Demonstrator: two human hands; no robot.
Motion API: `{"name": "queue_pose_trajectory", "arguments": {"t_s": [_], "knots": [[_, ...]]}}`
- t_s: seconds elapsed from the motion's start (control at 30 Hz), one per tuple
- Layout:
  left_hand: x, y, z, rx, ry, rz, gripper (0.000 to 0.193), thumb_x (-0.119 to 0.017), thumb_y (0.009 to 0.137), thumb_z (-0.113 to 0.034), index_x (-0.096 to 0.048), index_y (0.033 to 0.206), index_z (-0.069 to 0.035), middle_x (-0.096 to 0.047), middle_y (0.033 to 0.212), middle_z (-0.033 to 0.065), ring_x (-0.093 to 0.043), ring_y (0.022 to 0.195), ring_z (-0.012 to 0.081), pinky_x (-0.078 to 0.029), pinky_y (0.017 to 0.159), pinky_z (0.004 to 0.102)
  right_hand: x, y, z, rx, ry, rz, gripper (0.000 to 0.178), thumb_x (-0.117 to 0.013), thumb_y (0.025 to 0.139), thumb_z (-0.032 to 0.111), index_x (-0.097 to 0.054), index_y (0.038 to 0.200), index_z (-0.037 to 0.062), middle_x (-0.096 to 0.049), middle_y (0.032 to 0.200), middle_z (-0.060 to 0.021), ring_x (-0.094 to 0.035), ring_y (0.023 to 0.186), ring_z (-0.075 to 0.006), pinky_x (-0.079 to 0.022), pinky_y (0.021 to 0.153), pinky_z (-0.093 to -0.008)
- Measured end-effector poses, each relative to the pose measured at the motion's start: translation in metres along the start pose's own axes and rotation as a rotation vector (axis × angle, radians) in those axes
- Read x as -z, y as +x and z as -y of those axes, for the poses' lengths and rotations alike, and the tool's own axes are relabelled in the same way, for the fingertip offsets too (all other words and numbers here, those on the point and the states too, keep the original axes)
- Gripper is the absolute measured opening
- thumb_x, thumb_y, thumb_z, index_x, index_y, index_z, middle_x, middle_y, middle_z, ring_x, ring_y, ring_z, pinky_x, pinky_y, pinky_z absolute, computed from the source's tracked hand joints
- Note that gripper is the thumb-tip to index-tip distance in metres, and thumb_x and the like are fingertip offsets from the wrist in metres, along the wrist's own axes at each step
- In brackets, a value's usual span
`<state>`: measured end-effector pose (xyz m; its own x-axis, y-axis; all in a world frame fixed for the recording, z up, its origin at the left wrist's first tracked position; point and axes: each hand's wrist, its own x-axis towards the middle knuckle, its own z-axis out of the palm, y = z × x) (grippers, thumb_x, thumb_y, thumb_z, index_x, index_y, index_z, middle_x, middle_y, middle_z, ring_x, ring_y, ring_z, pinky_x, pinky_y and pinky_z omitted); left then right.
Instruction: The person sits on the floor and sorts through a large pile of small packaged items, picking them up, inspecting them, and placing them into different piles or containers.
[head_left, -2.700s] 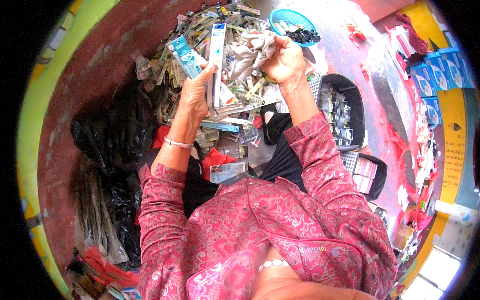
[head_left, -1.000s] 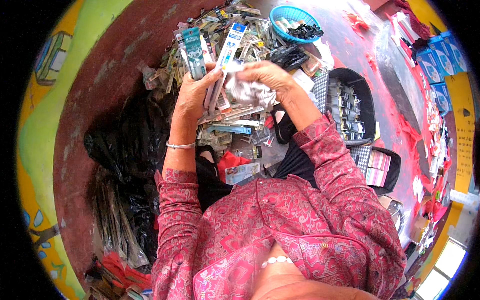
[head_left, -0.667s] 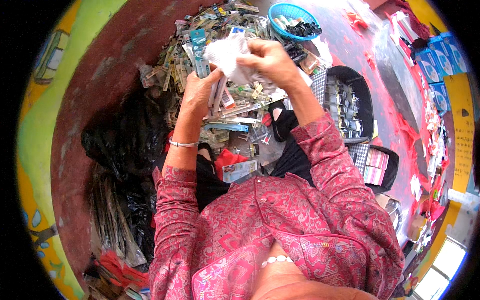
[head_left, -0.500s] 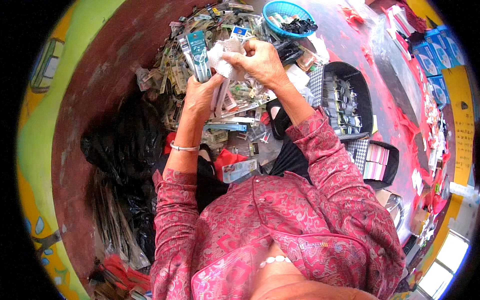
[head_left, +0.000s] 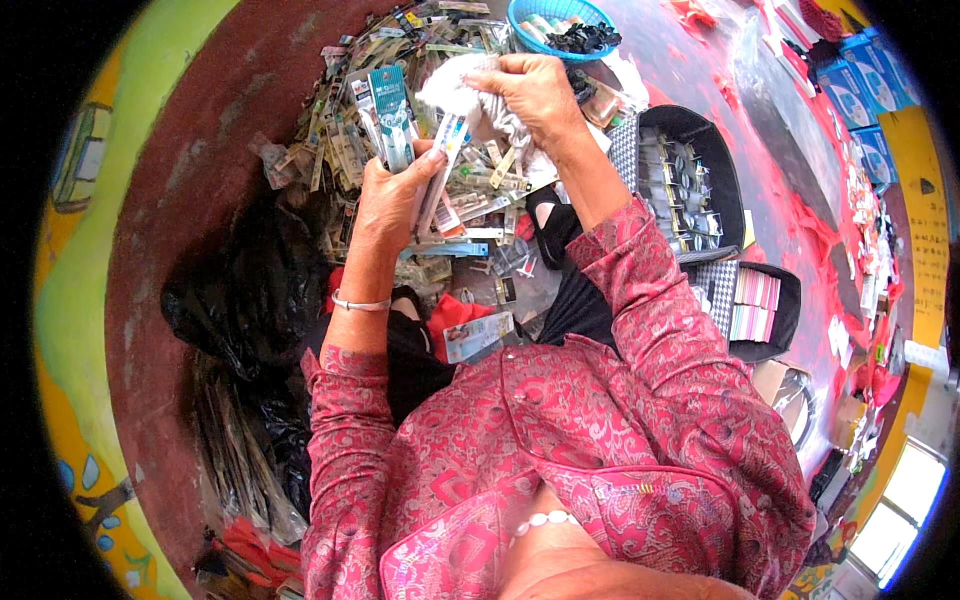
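Observation:
My left hand (head_left: 388,200) is closed around a bunch of slim flat packets (head_left: 391,105); the front one is teal with a clear lower part. Between its thumb and fingers a narrow white packet (head_left: 437,185) slants out to the right. My right hand (head_left: 548,98) pinches a crumpled white cloth (head_left: 452,86), which hangs just above and to the right of the packets. Below both hands spreads a large heap of similar slim packets (head_left: 335,150), many of them clear or pale.
A blue plastic basket (head_left: 520,22) with black items stands at the far side. To the right are a black-lined houndstooth box (head_left: 728,170) of small packaged items and a smaller box (head_left: 790,315) of striped cards. Black plastic bags (head_left: 250,290) lie at the left.
My right hand has lifted the cloth away from the packets, up and to the right. The cloth hangs looser, and the narrow white packet in my left hand shows more.

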<state>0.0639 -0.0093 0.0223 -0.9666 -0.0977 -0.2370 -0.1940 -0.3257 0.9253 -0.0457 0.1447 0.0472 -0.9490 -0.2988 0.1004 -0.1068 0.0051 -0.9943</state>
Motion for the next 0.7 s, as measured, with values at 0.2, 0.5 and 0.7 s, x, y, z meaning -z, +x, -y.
{"name": "queue_pose_trajectory", "arguments": {"t_s": [0.2,0.5,0.7], "knots": [[0.003,-0.004,-0.01,0.039,-0.083,-0.127,0.02,-0.062,0.075,-0.014,-0.055,0.089,-0.001,-0.055,0.066,0.0056,-0.052,0.05,0.0138,-0.043,0.045,0.0242,0.044,0.024,-0.009,0.129,0.023,-0.367,0.019,-0.065,0.069,0.015,-0.063,0.072,-0.0029,-0.06,0.059,-0.0074,-0.052,0.051,-0.0062,-0.041,0.046,-0.0248],[0.001,0.003,0.005,-0.056,-0.163,-0.182,0.02,-0.067,0.072,-0.016,-0.058,0.084,-0.001,-0.058,0.073,0.0041,-0.054,0.057,0.0111,-0.045,0.049,0.0242,-0.033,-0.026,0.004,-0.239,0.121,0.321,0.023,-0.065,0.072,0.02,-0.062,0.081,-0.0008,-0.059,0.069,-0.0017,-0.052,0.06,-0.0074,-0.042,0.055,-0.0228],[0.0,0.0,-0.005,0.124,-0.166,-0.189,0.027,-0.061,0.077,-0.026,-0.059,0.087,-0.001,-0.057,0.071,0.0033,-0.054,0.059,0.0136,-0.046,0.054,0.0265,-0.019,-0.01,0.005,-0.224,0.292,0.147,0.011,-0.061,0.074,0.006,-0.062,0.083,0.0,-0.063,0.073,-0.0056,-0.058,0.061,-0.0098,-0.047,0.056,-0.0224]]}}
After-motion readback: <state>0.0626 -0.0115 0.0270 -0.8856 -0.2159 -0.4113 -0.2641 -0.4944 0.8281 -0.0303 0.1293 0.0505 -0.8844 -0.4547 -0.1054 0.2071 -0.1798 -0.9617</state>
